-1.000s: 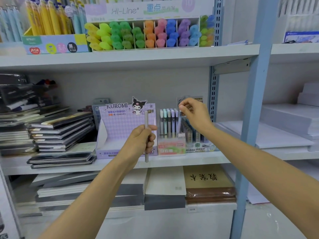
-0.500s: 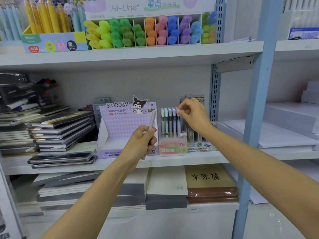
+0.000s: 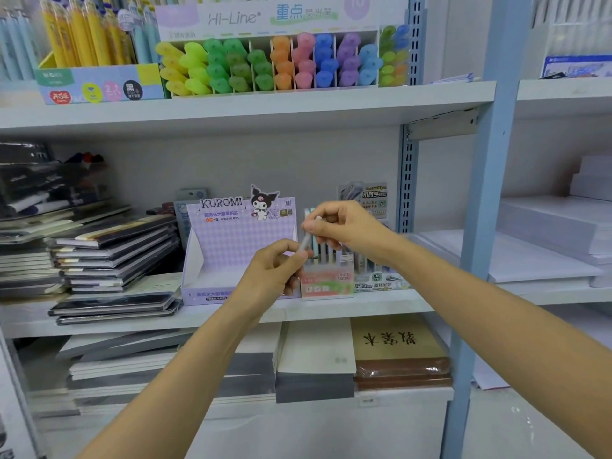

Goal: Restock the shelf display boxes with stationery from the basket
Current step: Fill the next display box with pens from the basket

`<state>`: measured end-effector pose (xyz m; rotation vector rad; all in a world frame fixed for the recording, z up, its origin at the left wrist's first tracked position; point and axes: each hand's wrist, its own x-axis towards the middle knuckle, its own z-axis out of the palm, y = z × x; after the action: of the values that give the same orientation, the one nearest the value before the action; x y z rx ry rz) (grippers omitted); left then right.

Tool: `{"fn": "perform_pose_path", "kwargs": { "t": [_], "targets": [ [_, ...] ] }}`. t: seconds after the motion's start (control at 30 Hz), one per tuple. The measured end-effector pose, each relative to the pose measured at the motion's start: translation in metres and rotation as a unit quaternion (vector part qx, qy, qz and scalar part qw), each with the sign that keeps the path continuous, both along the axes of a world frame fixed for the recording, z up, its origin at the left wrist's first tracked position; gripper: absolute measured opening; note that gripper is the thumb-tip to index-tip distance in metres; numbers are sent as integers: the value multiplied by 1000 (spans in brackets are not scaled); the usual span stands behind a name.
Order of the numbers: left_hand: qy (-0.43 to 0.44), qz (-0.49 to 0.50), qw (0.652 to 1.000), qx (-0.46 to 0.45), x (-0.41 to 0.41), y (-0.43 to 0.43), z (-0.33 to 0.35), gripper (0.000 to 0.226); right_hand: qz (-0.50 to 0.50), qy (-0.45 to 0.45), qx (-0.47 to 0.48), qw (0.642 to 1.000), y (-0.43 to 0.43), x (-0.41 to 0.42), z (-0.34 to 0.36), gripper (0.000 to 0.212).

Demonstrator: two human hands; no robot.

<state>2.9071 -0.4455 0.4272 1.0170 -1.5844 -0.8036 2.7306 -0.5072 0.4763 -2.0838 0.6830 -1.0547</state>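
A slim grey pen (image 3: 306,240) is tilted up to the right in front of the middle shelf. My left hand (image 3: 273,271) grips its lower half and my right hand (image 3: 344,231) pinches its top end. Behind the hands stands a small pink and green display box (image 3: 326,286) with pastel pens upright in it. To its left is the purple Kuromi display box (image 3: 231,256), open at the front, its inside partly hidden by my left hand. The basket is out of view.
A grey-green refill box (image 3: 381,283) stands right of the pink box. Stacked notebooks (image 3: 109,256) fill the shelf's left. Highlighters (image 3: 281,64) and yellow pens (image 3: 86,38) sit on the upper shelf. A blue upright post (image 3: 480,226) stands at right, paper reams (image 3: 546,246) beyond it.
My right hand left the pens in the pink box and came down-left to pinch the top of the grey pen. My left hand tilted the pen to the right and moved toward the pink box.
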Motion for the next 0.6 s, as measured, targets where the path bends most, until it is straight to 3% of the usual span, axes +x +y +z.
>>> {"fn": "perform_pose_path", "kwargs": {
  "t": [0.13,0.23,0.43,0.6],
  "targets": [
    [89,106,990,-16,11,-5,-1,15,-9,-146,58,988,-5,-6,-3,9],
    [174,113,977,-42,16,-8,-1,8,2,-181,77,981,-8,-11,-9,10],
    [285,80,949,-107,0,-8,7,9,40,-116,91,988,-7,-6,-25,4],
    [234,74,960,-134,-4,-8,7,9,44,1,28,999,2,-3,-26,10]
  ]
}}
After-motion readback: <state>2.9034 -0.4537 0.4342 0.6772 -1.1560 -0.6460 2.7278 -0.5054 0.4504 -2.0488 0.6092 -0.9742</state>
